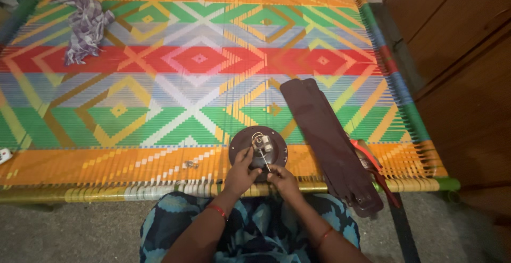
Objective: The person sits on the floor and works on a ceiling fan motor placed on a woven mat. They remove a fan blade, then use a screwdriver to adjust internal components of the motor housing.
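A round, dark brown metal motor housing with a small white cylindrical component on its top face lies on a woven cot with multicoloured geometric strapping, close to the middle of the cot's near edge. The left hand rests on the housing's near-left rim, fingers curled against it. The right hand is at the near rim, its fingertips pinched on a thin pale rod or wire that runs up toward the white component. Just right of the housing, a stack of long dark brown fan blades lies diagonally, overhanging the near edge. Red-handled pliers lie against the blades' right side. A few small metal screws lie left of the housing. A crumpled checked cloth sits at the far left corner.
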